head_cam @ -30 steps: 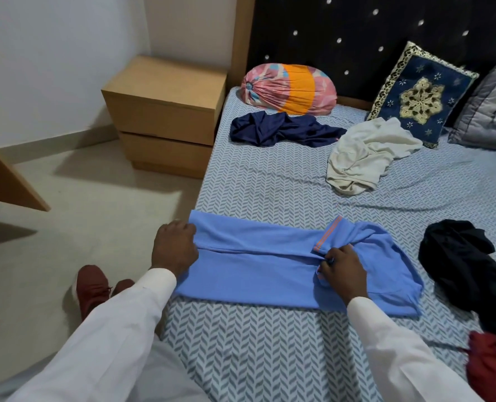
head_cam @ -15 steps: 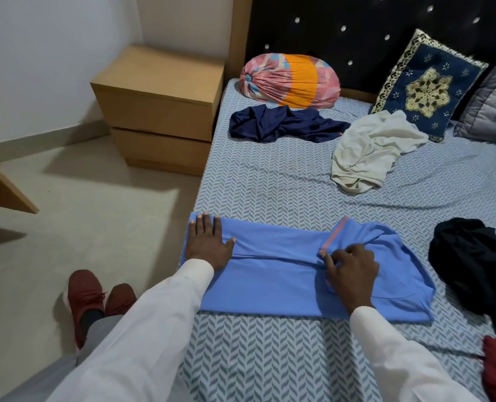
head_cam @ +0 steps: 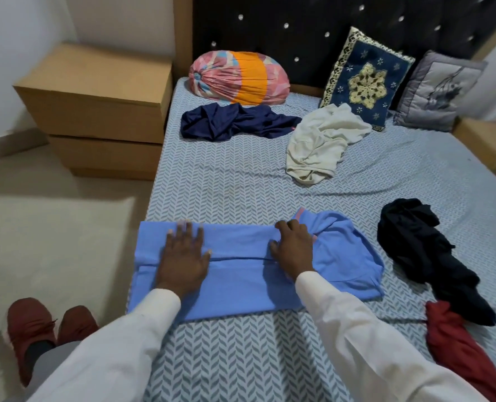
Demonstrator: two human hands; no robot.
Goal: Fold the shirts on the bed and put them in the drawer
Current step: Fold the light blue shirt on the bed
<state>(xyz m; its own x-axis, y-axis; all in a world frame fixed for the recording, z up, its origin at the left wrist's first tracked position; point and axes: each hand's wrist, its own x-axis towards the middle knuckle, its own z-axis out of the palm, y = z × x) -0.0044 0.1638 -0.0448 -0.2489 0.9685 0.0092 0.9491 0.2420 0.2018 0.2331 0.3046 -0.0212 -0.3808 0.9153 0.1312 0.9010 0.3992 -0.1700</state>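
A light blue shirt (head_cam: 241,285) lies folded lengthwise across the near part of the bed (head_cam: 241,184). My left hand (head_cam: 183,259) presses flat on its left end, fingers straight and spread. My right hand (head_cam: 293,250) rests on the shirt's middle, by the collar end, with fingers slightly bent on the cloth. Further back lie a navy shirt (head_cam: 235,121) and a cream shirt (head_cam: 322,143). A black shirt (head_cam: 423,250) and a red shirt (head_cam: 458,343) lie at the right. The wooden drawer unit (head_cam: 101,111) stands left of the bed, both drawers closed.
A pink and orange bolster (head_cam: 241,78), a blue embroidered cushion (head_cam: 365,79) and a grey cushion (head_cam: 441,91) lean on the dark headboard. My red shoes (head_cam: 46,326) stand on the beige floor left of the bed. A second wooden unit (head_cam: 490,143) shows at the far right.
My left hand opened and moved from the shirt's left edge onto its top, pressing flat. My right hand let go of the fold near the collar and flattened on the cloth.
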